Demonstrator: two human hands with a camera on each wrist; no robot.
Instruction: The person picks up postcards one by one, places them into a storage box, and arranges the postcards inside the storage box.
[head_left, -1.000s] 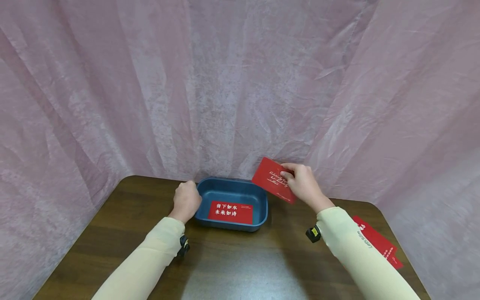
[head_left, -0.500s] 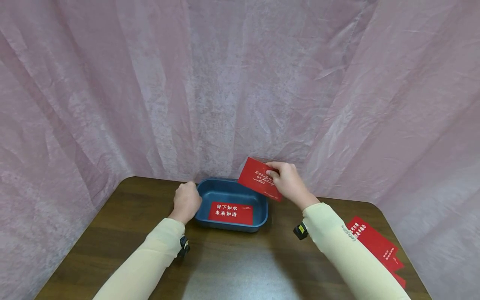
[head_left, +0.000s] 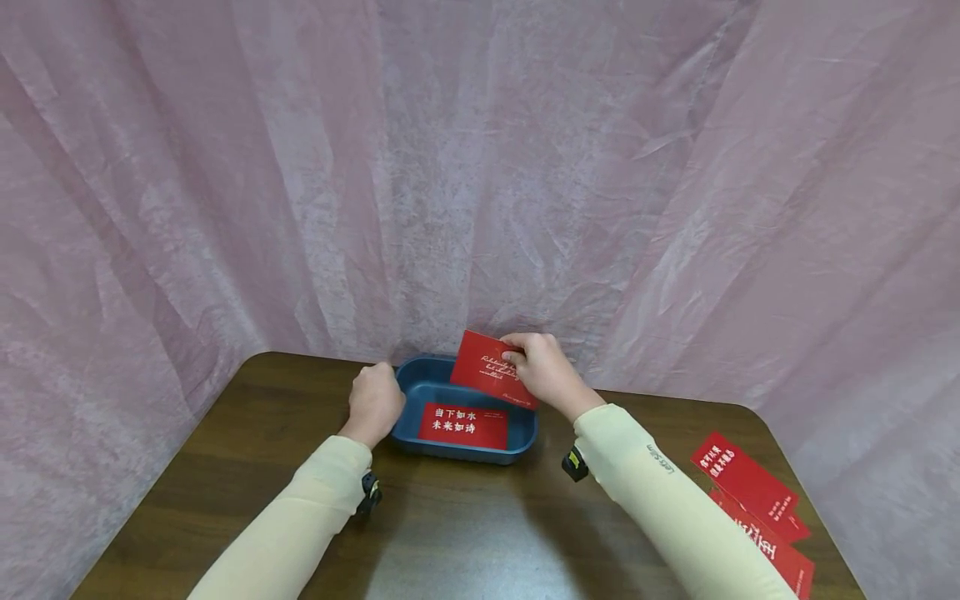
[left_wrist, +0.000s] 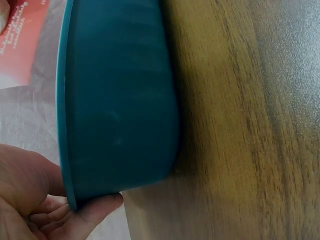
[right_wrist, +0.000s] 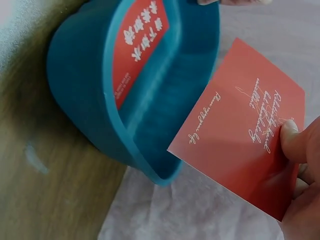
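A blue plastic basin [head_left: 457,455] stands near the table's back edge. My left hand [head_left: 375,403] grips its left end; in the left wrist view the thumb and fingers [left_wrist: 97,207] pinch the rim. My right hand [head_left: 546,373] pinches a red card [head_left: 480,371] by its upper right edge. That card is tilted, with white script facing me, and hangs over the basin's back right part, its lower edge near the rim. Inside the basin lies another red card [head_left: 491,429] with white Chinese characters. The right wrist view shows the held card [right_wrist: 240,130] apart from the basin wall.
Several red cards [head_left: 750,479] lie overlapping at the right side of the brown wooden table [head_left: 465,533]. Pink curtain [head_left: 480,208] hangs just behind the table and on both sides.
My right hand has moved left and slightly down, carrying the card from beside the basin to over it. The left hand keeps its grip. More cards show at the right.
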